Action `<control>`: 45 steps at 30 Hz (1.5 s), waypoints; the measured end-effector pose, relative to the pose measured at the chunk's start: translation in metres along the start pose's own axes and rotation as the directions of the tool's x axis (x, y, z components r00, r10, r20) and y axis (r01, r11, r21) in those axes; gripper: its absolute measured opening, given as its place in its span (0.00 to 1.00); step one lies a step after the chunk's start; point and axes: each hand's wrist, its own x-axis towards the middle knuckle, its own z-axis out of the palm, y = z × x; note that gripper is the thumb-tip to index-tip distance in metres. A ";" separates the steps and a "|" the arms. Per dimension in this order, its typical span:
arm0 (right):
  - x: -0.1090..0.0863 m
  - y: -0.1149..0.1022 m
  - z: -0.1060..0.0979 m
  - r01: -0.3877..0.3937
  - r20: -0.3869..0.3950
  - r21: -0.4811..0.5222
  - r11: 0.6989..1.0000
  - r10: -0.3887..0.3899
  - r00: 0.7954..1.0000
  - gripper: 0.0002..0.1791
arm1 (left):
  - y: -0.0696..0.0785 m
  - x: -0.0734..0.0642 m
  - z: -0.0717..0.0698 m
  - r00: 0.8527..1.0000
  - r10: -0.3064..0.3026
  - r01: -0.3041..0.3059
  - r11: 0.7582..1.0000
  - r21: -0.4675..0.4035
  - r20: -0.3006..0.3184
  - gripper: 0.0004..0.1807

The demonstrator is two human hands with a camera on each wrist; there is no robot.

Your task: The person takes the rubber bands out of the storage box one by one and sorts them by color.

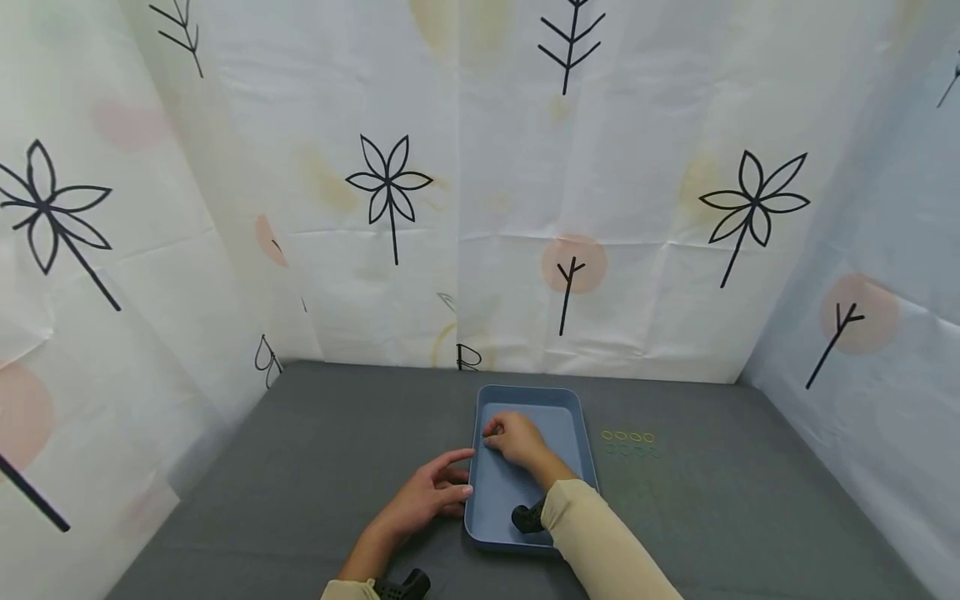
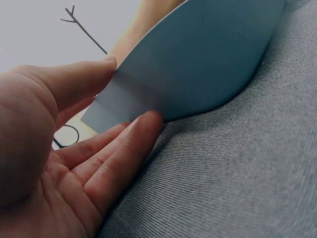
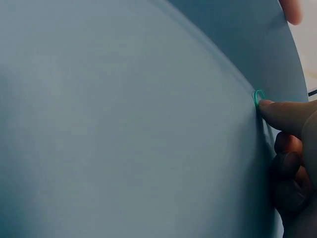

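Note:
A blue rectangular tray point(image 1: 517, 523) lies lengthwise before me. Over its far left part, my right hand point(image 1: 519, 442) has curled fingers and pinches a small green rubber band point(image 3: 257, 94). In the right wrist view the thin loop stands out past the thumb tip, right at the corner where tray floor meets side wall; its lower part is hidden by the thumb. My left hand point(image 1: 425, 497) rests at the tray's left side with fingers extended. Its thumb touches the rim and its fingertips lie low against the outer wall, as the left wrist view shows.
Right of the tray, a row of several yellow rubber bands point(image 1: 627, 437) lies on the grey cloth point(image 1: 720, 483), with a row of several green rubber bands point(image 1: 633, 451) just nearer. Patterned white fabric walls point(image 1: 495, 208) enclose the table's back and sides.

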 end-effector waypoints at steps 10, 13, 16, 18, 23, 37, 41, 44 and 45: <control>0.000 0.002 0.004 -0.034 -0.020 0.020 0.999 0.034 0.999 0.03 | 0.002 -0.001 0.000 1.000 -0.004 0.004 1.000 0.004 -0.005 0.32; 0.000 0.002 0.005 -0.038 -0.033 0.028 0.999 0.039 0.999 0.03 | 0.002 -0.001 0.000 1.000 -0.006 0.006 1.000 0.001 -0.005 0.32; -0.001 0.002 0.005 -0.035 -0.040 0.031 0.999 0.037 0.999 0.03 | 0.002 0.000 0.001 1.000 -0.007 0.007 1.000 0.002 -0.004 0.32; -0.001 0.002 0.004 -0.036 -0.040 0.030 0.999 0.038 0.998 0.03 | 0.002 0.000 0.001 1.000 -0.009 0.009 1.000 0.001 -0.003 0.32; 0.000 0.002 0.005 -0.047 -0.038 0.019 0.999 0.048 0.998 0.03 | 0.002 0.000 0.000 1.000 -0.015 0.015 1.000 0.000 -0.002 0.32; 0.000 0.000 0.005 -0.065 -0.025 0.001 0.998 0.065 0.998 0.04 | 0.002 0.000 0.000 1.000 -0.012 0.012 1.000 0.007 -0.002 0.32; 0.001 0.001 0.006 -0.066 -0.033 -0.010 0.998 0.066 0.997 0.05 | 0.002 -0.001 0.001 1.000 -0.010 0.010 1.000 0.010 -0.003 0.32; 0.001 0.000 0.006 -0.060 -0.037 -0.030 0.998 0.059 0.998 0.06 | 0.002 -0.001 0.001 1.000 -0.009 0.009 1.000 0.011 -0.002 0.33; 0.001 0.000 0.006 -0.064 -0.035 -0.036 0.997 0.062 0.997 0.06 | 0.002 -0.001 0.001 1.000 -0.010 0.010 1.000 0.011 -0.001 0.33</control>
